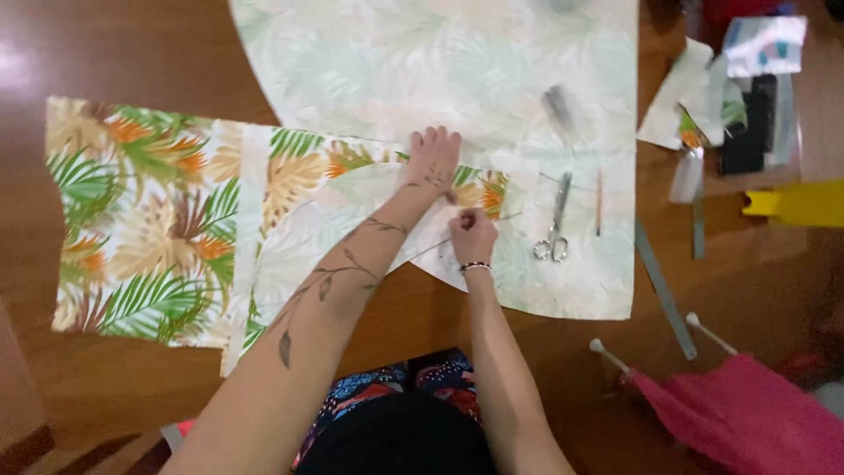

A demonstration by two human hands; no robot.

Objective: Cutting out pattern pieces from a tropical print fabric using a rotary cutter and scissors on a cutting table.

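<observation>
My left hand [432,158] lies flat, fingers together, pressing on a leaf-printed fabric [158,220] in green, orange and cream spread over the wooden table [132,53]. My right hand [472,236] is closed around a thin stick-like marking tool, its tip on the cloth just right of my left hand. A larger piece of the same cloth, pale side up [457,70], lies above and under both hands. A curved pale piece [352,211] overlaps the bright print beneath my left forearm.
Scissors [554,224] and a thin pencil [600,200] rest on the pale cloth right of my hands. A long metal ruler [665,290] lies at its right edge. Fabric scraps [690,97], a dark case [749,123], a yellow object [796,204] and pink cloth [747,413] crowd the right side.
</observation>
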